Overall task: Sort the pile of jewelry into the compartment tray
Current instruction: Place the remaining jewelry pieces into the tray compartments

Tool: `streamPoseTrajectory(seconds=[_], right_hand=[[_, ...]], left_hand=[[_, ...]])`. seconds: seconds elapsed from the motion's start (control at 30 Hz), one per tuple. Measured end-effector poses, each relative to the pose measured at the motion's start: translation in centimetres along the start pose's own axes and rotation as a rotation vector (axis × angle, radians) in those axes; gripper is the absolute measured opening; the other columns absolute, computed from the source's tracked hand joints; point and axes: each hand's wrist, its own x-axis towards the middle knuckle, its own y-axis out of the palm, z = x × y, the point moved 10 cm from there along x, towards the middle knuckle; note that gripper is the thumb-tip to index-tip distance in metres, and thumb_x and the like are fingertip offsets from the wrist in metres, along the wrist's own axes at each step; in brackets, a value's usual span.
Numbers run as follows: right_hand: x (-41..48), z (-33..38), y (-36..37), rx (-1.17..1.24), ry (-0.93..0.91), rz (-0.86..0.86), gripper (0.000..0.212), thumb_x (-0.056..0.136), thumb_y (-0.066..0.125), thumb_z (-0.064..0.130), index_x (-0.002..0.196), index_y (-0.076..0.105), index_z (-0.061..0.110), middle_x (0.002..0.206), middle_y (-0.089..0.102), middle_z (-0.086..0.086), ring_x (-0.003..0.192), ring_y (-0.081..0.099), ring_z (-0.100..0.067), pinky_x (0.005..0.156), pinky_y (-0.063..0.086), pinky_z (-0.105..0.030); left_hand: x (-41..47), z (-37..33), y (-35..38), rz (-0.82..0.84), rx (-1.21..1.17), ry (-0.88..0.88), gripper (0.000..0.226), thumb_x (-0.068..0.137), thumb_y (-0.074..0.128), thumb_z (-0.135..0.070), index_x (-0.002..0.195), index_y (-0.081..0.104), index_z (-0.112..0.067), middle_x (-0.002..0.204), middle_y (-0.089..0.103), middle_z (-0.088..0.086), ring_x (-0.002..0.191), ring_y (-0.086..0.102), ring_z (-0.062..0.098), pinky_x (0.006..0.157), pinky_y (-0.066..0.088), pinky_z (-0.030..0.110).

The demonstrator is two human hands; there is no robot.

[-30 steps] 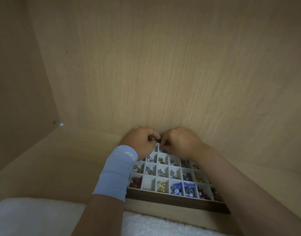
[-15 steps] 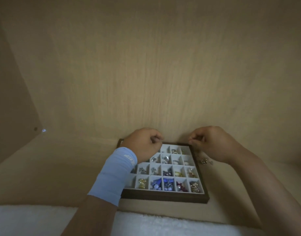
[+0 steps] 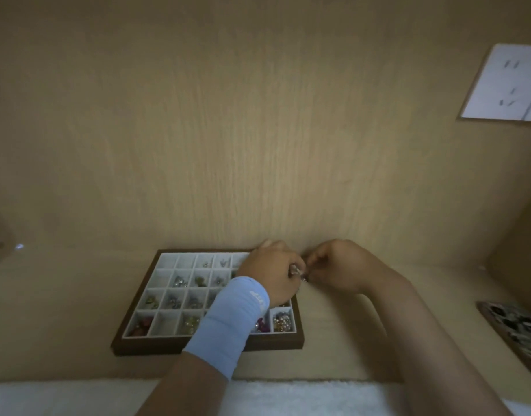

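Observation:
A dark-framed compartment tray [image 3: 198, 347] with white cells lies on the wooden shelf, many cells holding small jewelry pieces. My left hand [image 3: 270, 274], with a light blue wrist sleeve, hovers over the tray's right part with curled fingers. My right hand [image 3: 336, 268] sits just right of the tray, fingers curled. Both hands meet at a small silvery jewelry piece [image 3: 298, 273] and pinch it between their fingertips. The pile is hidden behind the hands.
A wooden back wall [image 3: 258, 145] rises right behind the tray. A white socket plate [image 3: 507, 85] is on the wall at upper right. A patterned flat object [image 3: 519, 328] lies at the right edge. White fluffy fabric [image 3: 63, 397] runs along the front.
The camera view swung right, so the tray now appears left. My right hand came back toward my left hand, and both now meet at the tray's right edge.

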Motion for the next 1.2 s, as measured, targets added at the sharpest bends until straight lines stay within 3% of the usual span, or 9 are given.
streamPoseTrajectory(seconds=[0.1, 0.2, 0.33, 0.43, 0.53, 0.7, 0.9, 1.0, 1.2], right_hand=[[0.1, 0.1, 1.0, -0.027, -0.012, 0.023, 0.011, 0.078, 0.075, 0.031, 0.089, 0.077, 0.032, 0.09, 0.074, 0.011, 0.089, 0.068, -0.007, 0.082, 0.054, -0.027], [0.5, -0.2, 0.9, -0.008, -0.003, -0.004, 0.005, 0.079, 0.075, 0.029, 0.079, 0.074, 0.034, 0.091, 0.075, 0.01, 0.089, 0.068, -0.009, 0.083, 0.055, -0.028], [0.6, -0.9, 0.7, 0.06, 0.004, 0.006, 0.008, 0.084, 0.076, 0.026, 0.075, 0.075, 0.026, 0.078, 0.072, 0.01, 0.079, 0.066, -0.006, 0.079, 0.052, -0.027], [0.4, -1.3, 0.2, 0.192, 0.023, -0.017, 0.008, 0.086, 0.075, 0.024, 0.081, 0.077, 0.017, 0.072, 0.07, 0.013, 0.071, 0.062, -0.001, 0.072, 0.049, -0.022], [0.1, -1.5, -0.7, 0.376, 0.027, -0.077, 0.012, 0.088, 0.073, 0.019, 0.077, 0.077, 0.021, 0.067, 0.071, 0.009, 0.062, 0.062, 0.001, 0.065, 0.05, -0.018], [-0.6, 0.0, -1.7, 0.673, -0.009, -0.084, 0.012, 0.091, 0.071, 0.011, 0.085, 0.077, 0.003, 0.059, 0.067, 0.003, 0.046, 0.052, -0.003, 0.049, 0.042, -0.014], [-1.2, 0.8, -1.8, 0.883, 0.028, -0.046, 0.019, 0.093, 0.067, 0.019, 0.096, 0.076, 0.002, 0.065, 0.071, 0.006, 0.046, 0.044, -0.009, 0.042, 0.033, -0.015], [-1.2, 1.1, -1.6, 0.94, 0.035, -0.048, 0.021, 0.092, 0.068, 0.022, 0.096, 0.076, 0.003, 0.068, 0.073, 0.003, 0.046, 0.042, -0.009, 0.042, 0.033, -0.016], [-1.1, 1.6, -1.5, 0.945, 0.038, -0.078, 0.019, 0.091, 0.07, 0.024, 0.093, 0.078, 0.007, 0.068, 0.072, 0.002, 0.048, 0.043, -0.009, 0.043, 0.034, -0.016]], left_hand=[[0.0, 0.1, 0.5, -0.045, 0.024, -0.005, 0.023, 0.087, 0.059, -0.027, 0.105, 0.068, -0.036, 0.11, 0.055, -0.011, 0.112, 0.044, 0.014, 0.1, 0.04, 0.034], [-0.2, 0.4, 0.5, -0.077, -0.025, 0.013, 0.02, 0.088, 0.059, -0.029, 0.103, 0.069, -0.035, 0.107, 0.058, -0.013, 0.109, 0.045, 0.011, 0.097, 0.042, 0.035], [-0.4, 0.8, 0.2, -0.097, -0.071, 0.02, 0.019, 0.089, 0.059, -0.031, 0.105, 0.068, -0.036, 0.109, 0.058, -0.017, 0.111, 0.045, 0.007, 0.099, 0.043, 0.036], [-0.5, 0.7, 0.1, -0.108, -0.072, 0.03, 0.02, 0.089, 0.059, -0.032, 0.106, 0.067, -0.036, 0.109, 0.059, -0.017, 0.11, 0.045, 0.006, 0.099, 0.043, 0.035], [-0.5, 0.8, 0.0, -0.12, -0.089, 0.026, 0.023, 0.089, 0.059, -0.032, 0.11, 0.066, -0.037, 0.109, 0.061, -0.019, 0.108, 0.048, 0.004, 0.098, 0.044, 0.033], [-0.7, 1.5, -0.6, -0.167, -0.499, -0.102, 0.019, 0.087, 0.066, -0.021, 0.104, 0.068, -0.031, 0.092, 0.071, -0.015, 0.091, 0.062, -0.003, 0.085, 0.05, 0.02], [-0.8, 2.2, -1.0, -0.174, -0.84, -0.206, 0.021, 0.081, 0.076, -0.012, 0.097, 0.07, -0.023, 0.082, 0.076, -0.005, 0.082, 0.071, 0.006, 0.079, 0.054, 0.021], [-1.0, 2.3, -1.4, -0.2, -0.887, -0.225, 0.018, 0.078, 0.08, -0.012, 0.093, 0.072, -0.018, 0.081, 0.076, -0.003, 0.079, 0.072, 0.007, 0.076, 0.055, 0.019], [-1.1, 2.9, -2.3, -0.235, -0.893, -0.215, 0.011, 0.082, 0.076, -0.015, 0.092, 0.074, -0.012, 0.085, 0.077, 0.003, 0.085, 0.073, 0.013, 0.087, 0.057, 0.033]])
